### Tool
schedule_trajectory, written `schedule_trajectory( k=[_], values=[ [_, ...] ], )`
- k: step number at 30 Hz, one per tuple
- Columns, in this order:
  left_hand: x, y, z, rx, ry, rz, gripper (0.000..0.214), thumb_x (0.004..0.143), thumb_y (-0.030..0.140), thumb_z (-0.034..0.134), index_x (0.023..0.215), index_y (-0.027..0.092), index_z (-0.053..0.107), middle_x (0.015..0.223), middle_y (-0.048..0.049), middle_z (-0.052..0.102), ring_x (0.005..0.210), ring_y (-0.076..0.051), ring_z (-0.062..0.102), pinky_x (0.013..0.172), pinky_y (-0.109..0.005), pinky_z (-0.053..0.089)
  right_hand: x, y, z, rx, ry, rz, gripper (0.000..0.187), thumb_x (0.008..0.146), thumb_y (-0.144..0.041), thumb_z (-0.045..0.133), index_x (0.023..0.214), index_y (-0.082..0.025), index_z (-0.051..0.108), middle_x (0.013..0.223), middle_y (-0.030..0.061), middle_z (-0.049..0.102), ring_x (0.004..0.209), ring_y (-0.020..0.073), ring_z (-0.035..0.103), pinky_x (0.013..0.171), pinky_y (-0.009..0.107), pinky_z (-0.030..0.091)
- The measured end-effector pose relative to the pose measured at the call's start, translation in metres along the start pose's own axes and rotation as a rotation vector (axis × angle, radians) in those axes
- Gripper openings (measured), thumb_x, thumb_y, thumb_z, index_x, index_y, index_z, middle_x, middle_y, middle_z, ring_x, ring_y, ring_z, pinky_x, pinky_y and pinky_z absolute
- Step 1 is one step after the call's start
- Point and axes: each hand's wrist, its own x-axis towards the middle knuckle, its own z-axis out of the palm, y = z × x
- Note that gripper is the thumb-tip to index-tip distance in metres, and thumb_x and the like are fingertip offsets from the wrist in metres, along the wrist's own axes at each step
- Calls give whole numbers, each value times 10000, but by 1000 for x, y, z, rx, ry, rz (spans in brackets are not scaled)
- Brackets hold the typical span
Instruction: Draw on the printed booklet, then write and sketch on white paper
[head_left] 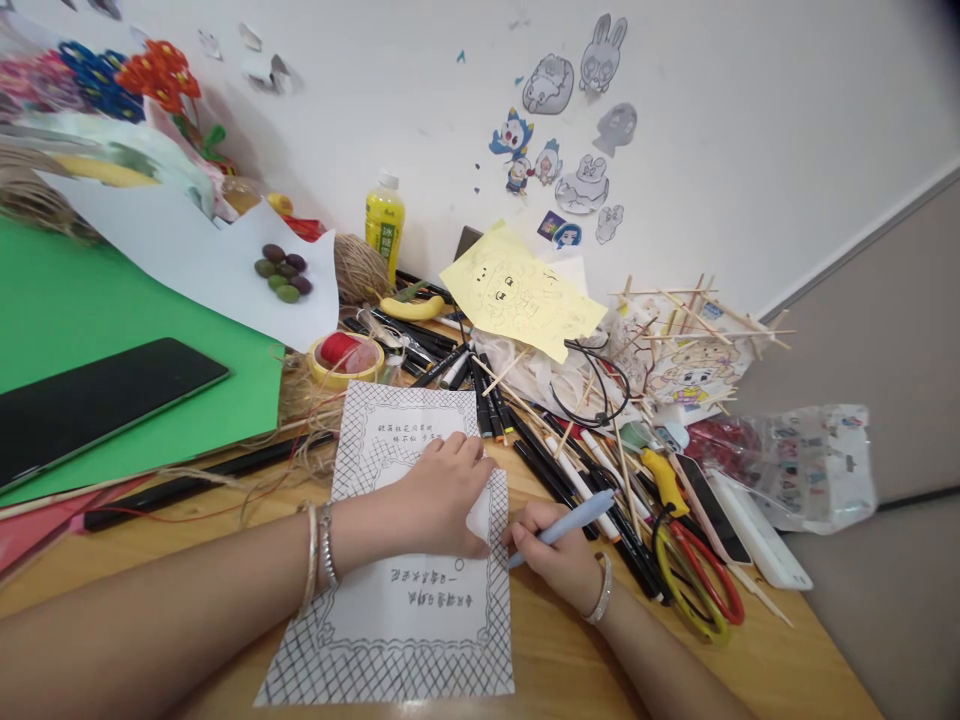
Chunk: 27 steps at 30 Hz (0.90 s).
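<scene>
A white sheet [397, 610] with a hand-drawn cross-hatched border and handwritten lines lies on the wooden table [555, 660]. My left hand [439, 495] rests on the sheet's middle with its fingers curled, pressing it down. My right hand [555, 555] grips a light blue pen [577, 515] at the sheet's right border, tip on the paper. Both wrists wear bangles.
Many black markers [525, 430] and wooden sticks [690, 320] pile up behind the sheet. A yellow drawing [517, 290], a yellow bottle [385, 222], twine [360, 265], green paper [112, 300] with a dark tablet [90, 400], red-yellow scissors [697, 580] and a phone [712, 510] surround it.
</scene>
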Motion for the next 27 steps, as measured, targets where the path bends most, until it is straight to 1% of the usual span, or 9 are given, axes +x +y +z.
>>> schedule_trajectory(
  k=[5,9,13,18,20,23,25,27],
  values=[
    [1,-2,2,-3,-2,0,692,589,518,770,1139,154,559,1198,-154,507,1093,-352,454,919,-453,385,-1,1,0,43,6,20,350,799,-318,503,525,-229,303,514,-22,445,501,138,466,485,255,387],
    [1,-3,4,-4,-3,3,703,588,515,770,1149,148,557,1209,-160,503,1098,-356,451,922,-453,384,-1,3,0,38,7,32,363,800,-333,515,520,-229,308,509,-22,446,499,144,479,483,260,393],
    [0,-2,3,-3,0,1,702,591,503,768,1155,143,558,1207,-164,505,1098,-357,450,928,-459,381,0,1,0,22,6,4,351,791,-311,502,520,-232,294,501,-25,421,495,145,475,468,253,372],
    [0,-1,2,-3,-11,1,705,592,501,771,1162,145,556,1212,-162,504,1102,-355,452,933,-464,381,1,-2,-1,11,-27,-9,345,779,-291,509,507,-229,306,483,-29,419,480,139,467,474,252,368],
    [1,-1,1,-1,-11,-2,704,589,504,775,1155,146,559,1210,-159,505,1103,-354,450,934,-461,382,1,-3,-2,58,-9,13,366,785,-313,526,498,-229,315,479,-29,432,481,141,486,479,253,387],
    [3,-2,0,2,-9,-16,678,587,475,787,1134,140,568,1182,-153,516,1083,-345,462,918,-444,397,-1,-4,-2,133,68,43,369,802,-330,542,501,-230,352,461,-39,425,501,153,531,498,256,423],
    [3,-2,-1,5,-5,-29,670,590,456,791,1133,136,565,1171,-153,522,1073,-341,468,910,-439,404,-1,-6,-2,162,126,39,353,815,-330,539,521,-234,369,448,-47,420,520,163,557,517,262,441],
    [3,-1,-2,7,-2,-37,668,598,454,786,1143,141,558,1171,-151,523,1074,-338,470,909,-435,404,-1,-6,-2,167,147,26,347,826,-333,534,534,-234,375,459,-40,456,535,167,572,532,268,452]
  ],
)
